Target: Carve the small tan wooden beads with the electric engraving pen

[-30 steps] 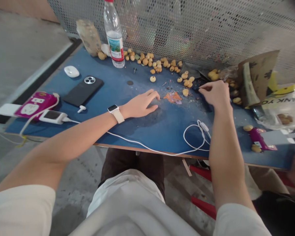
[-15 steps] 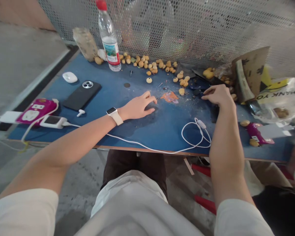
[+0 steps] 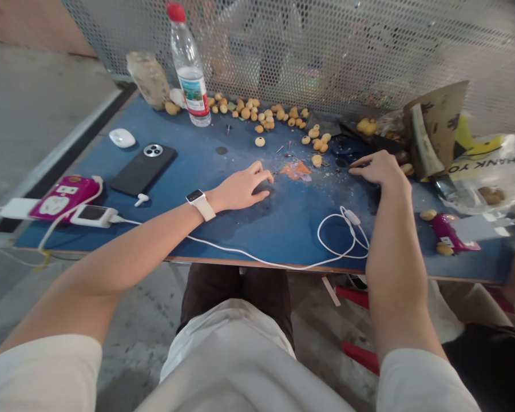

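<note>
My left hand [image 3: 244, 186], with a watch [image 3: 201, 204] on its wrist, rests on the blue table [image 3: 257, 229]. Its thumb and fingers are apart, and nothing shows between them. Just past its fingertips lies an orange and lilac patch of scraps [image 3: 296, 170]. On the other side, my right hand [image 3: 383, 169] hovers low or rests on the tabletop; I cannot tell which. Its fingers reach left with a gap between thumb and forefinger. Dark small objects [image 3: 342, 162] lie by those fingertips, too unclear to name. Several small pale gourds [image 3: 320, 146] sit beyond.
A water bottle [image 3: 192, 91] and a cloudy jar [image 3: 149, 80] stand at the back, before a perforated metal screen [image 3: 257, 51]. Left are a phone [image 3: 143, 169], a white case [image 3: 122, 138] and a magenta power strip [image 3: 66, 194]. A white cable [image 3: 244, 250] runs along the front edge. Plastic bags [image 3: 489, 177] lie right.
My right hand has shifted very slightly left and down. My left hand and the things on the table stay as they were.
</note>
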